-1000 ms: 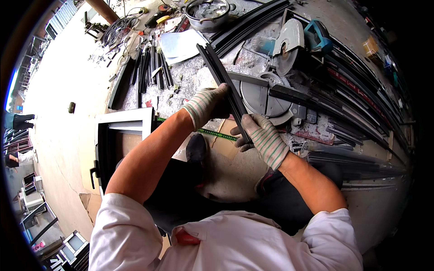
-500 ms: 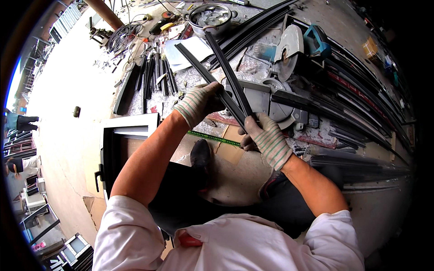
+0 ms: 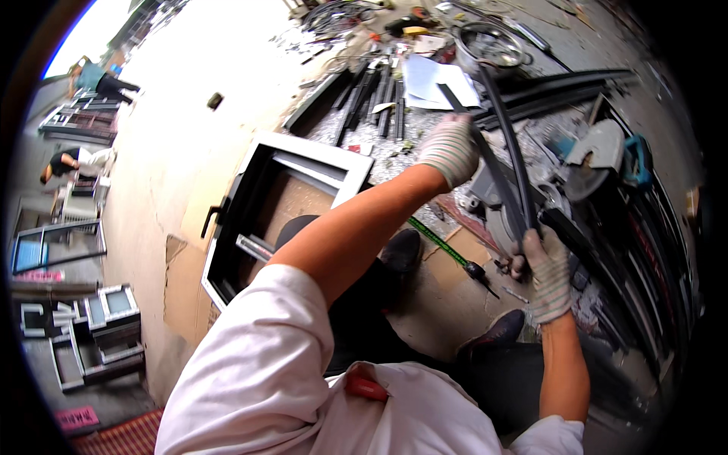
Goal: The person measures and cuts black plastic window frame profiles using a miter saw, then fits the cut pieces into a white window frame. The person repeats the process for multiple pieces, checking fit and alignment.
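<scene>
My left hand (image 3: 453,152), in a striped knit work glove, is closed round the upper part of a black profile strip (image 3: 497,174). A second black profile strip (image 3: 508,129) runs beside it at a narrow angle, its far end apart from the first. My right hand (image 3: 547,277), gloved alike, grips the near ends of both strips, where they come together. Its fingers partly hide those ends. Below the strips, a green ruler-like strip (image 3: 440,241) with a dark end lies on the floor by my shoe (image 3: 402,250).
On my left lies a black and white window frame (image 3: 311,149) with a black handle (image 3: 212,220). Ahead are short black profiles (image 3: 371,98), white paper (image 3: 436,80) and a metal pot (image 3: 493,45). A cut-off saw (image 3: 599,152) and long profiles lie right. Two people are far left.
The view has turned left, so the floor things sit further right and more of the window frame shows. Both hands keep hold of the strips, which now stand steeper in the picture.
</scene>
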`<act>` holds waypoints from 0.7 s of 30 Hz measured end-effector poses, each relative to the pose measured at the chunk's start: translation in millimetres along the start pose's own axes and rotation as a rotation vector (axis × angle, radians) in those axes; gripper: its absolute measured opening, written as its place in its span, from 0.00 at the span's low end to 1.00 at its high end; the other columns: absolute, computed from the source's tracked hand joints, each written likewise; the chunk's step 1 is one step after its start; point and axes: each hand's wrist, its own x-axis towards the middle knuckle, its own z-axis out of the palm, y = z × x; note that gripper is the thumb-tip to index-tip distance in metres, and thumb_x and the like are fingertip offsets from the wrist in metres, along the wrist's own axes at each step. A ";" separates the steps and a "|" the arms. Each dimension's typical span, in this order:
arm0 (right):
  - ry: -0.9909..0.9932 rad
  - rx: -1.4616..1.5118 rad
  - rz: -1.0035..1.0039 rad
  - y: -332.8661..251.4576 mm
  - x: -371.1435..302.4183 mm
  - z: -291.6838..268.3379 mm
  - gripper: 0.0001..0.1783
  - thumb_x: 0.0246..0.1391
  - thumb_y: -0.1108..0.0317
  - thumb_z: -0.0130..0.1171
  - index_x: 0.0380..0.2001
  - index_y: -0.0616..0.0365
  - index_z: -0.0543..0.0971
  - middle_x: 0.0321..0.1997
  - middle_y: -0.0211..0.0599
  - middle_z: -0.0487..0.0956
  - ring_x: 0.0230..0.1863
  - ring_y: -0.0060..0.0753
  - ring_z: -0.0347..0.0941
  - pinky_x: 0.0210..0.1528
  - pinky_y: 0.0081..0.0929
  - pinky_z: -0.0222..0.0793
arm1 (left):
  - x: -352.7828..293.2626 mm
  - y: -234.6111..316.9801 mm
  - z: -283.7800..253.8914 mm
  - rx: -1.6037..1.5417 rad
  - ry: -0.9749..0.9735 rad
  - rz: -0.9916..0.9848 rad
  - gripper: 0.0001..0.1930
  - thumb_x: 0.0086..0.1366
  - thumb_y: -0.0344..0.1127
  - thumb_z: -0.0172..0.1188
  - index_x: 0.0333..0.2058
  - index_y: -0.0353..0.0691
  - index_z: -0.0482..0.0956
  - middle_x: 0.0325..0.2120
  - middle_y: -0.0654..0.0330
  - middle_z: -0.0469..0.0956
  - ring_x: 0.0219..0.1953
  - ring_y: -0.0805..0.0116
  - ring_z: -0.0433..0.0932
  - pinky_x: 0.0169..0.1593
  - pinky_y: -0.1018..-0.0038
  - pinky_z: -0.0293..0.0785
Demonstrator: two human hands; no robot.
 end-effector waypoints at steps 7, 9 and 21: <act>-0.102 0.011 -0.096 1.4 2.3 -9.6 0.17 0.69 0.53 0.59 0.41 0.58 0.75 0.29 0.28 0.73 0.21 0.16 0.68 0.22 0.19 0.68 | -6.5 -2.6 -11.3 0.276 -0.035 0.321 0.21 0.58 0.38 0.65 0.50 0.39 0.81 0.56 0.43 0.73 0.59 0.43 0.73 0.63 0.54 0.69; -0.087 0.052 -0.082 0.2 2.6 -11.9 0.16 0.68 0.54 0.59 0.41 0.56 0.75 0.29 0.26 0.75 0.21 0.15 0.68 0.22 0.19 0.67 | 0.4 -5.2 -14.5 0.277 -0.016 0.367 0.20 0.59 0.44 0.67 0.47 0.41 0.82 0.54 0.46 0.75 0.58 0.46 0.74 0.60 0.55 0.70; -0.199 0.276 0.005 8.4 11.2 -28.9 0.15 0.67 0.51 0.62 0.39 0.52 0.79 0.32 0.26 0.80 0.22 0.13 0.69 0.22 0.18 0.63 | 15.0 -37.7 -19.5 0.393 0.180 0.605 0.13 0.55 0.46 0.67 0.35 0.47 0.81 0.34 0.58 0.77 0.44 0.54 0.78 0.53 0.58 0.72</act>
